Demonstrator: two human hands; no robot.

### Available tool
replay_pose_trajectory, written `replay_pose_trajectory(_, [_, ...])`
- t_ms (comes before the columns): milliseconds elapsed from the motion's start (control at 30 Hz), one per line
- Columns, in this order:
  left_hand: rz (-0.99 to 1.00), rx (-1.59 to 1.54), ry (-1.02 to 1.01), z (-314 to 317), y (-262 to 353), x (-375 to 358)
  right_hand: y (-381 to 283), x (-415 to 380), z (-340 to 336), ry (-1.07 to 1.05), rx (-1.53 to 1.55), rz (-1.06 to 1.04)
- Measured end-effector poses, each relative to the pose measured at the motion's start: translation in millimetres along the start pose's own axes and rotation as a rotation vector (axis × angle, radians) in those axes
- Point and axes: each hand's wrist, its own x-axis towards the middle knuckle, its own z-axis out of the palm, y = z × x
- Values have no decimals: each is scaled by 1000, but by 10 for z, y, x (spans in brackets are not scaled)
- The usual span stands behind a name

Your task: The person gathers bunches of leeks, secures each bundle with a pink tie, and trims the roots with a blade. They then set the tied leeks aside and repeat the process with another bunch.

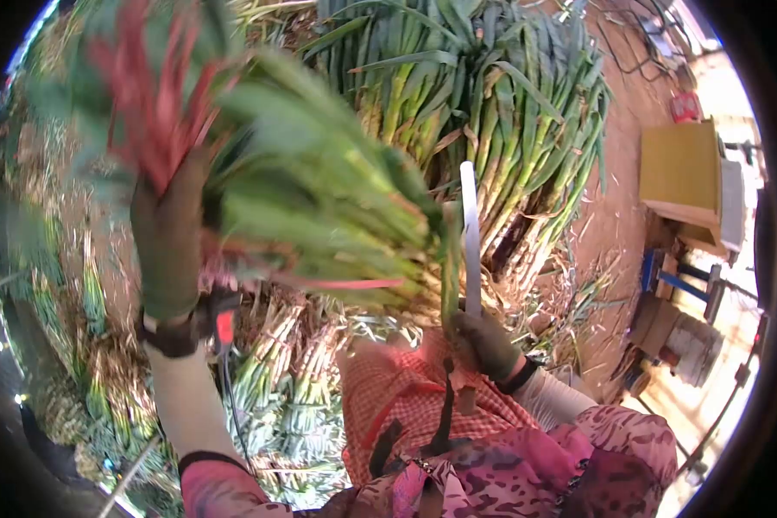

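Note:
My left hand (pixel 171 233), in a dark glove, is raised at the left, its fingers closed round a bunch of red ties (pixel 160 112). Green stalks (pixel 319 190), blurred by motion, spread from beside it toward the middle, their pale ends near my lap. My right hand (pixel 489 344), also gloved, grips a knife (pixel 470 233) whose blade points up. A single green stalk (pixel 451 268) stands upright just left of the blade, its lower end at my right hand.
A large pile of leafy stalks (pixel 509 112) lies ahead. Tied bundles (pixel 298 363) are on the ground at lower left, with more at far left. A yellow box (pixel 680 173) and cardboard (pixel 686 345) stand at the right. A checkered cloth (pixel 388 388) covers my lap.

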Motion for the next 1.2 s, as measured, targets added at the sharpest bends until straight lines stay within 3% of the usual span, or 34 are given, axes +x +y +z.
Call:
replay_pose_trajectory(67, [67,-228,-164,582,187,451,83,188,-47,-13,72,-46])
replay_pose_trajectory(133, [146,-1,-279,1068,281,813,155,368,18,102,-540,-443])
replay_pose_trajectory(167, [223,267,-322,1256,264,1058,209,557,59,143,-487,-465])
replay_pose_trajectory(200, [364,209,-347,1488,42,1334,263,748,100,183,-433,-490])
replay_pose_trajectory(233, [502,149,-375,1705,-258,1502,418,1038,122,201,-9,-338])
replay_pose_trajectory(267, [405,119,-333,1852,-421,1560,574,1331,112,211,423,-185])
replay_pose_trajectory(333, [218,74,-268,2109,-720,1671,976,2062,-13,344,-371,-478])
replay_pose_trajectory(400, [75,-174,-201,2132,-1286,1550,886,2083,122,442,-741,-539])
replay_pose_trajectory(433, [36,-10,-162,2057,-1678,1454,375,1878,406,510,-680,-518])
replay_pose_trajectory(467, [11,155,-128,1935,-2097,1362,279,1884,493,416,-73,-336])
replay_pose_trajectory(500, [83,131,-141,1854,-2554,1192,185,1891,579,458,567,-183])
replay_pose_trajectory(567, [28,264,-219,1603,-2832,673,488,1887,462,468,668,-203])
replay_pose_trajectory(600, [-77,435,-289,1486,-2790,398,589,1722,400,507,532,-227])
replay_pose_trajectory(667, [-114,322,-339,1377,-3172,-97,779,1383,285,600,256,-259])
replay_pose_trajectory(700, [-162,272,-372,1390,-3257,-268,702,1122,312,701,315,-165])
replay_pose_trajectory(767, [-257,173,-430,1434,-3317,-562,953,631,205,672,406,-49])
replay_pose_trajectory(800, [-328,461,-592,1447,-3167,-560,1139,367,142,675,331,-17])
replay_pose_trajectory(900, [-59,570,-668,1762,-2933,-615,1137,-178,140,650,113,97])
replay_pose_trajectory(1033, [57,787,-818,2187,-2950,-596,1299,-535,-62,570,-154,191])
replay_pose_trajectory(1067, [118,842,-823,2236,-2941,-587,1287,-567,-74,545,-81,188])
replay_pose_trajectory(1200, [-109,1111,-1152,2443,-2771,-577,1493,-640,-243,359,-693,-119])
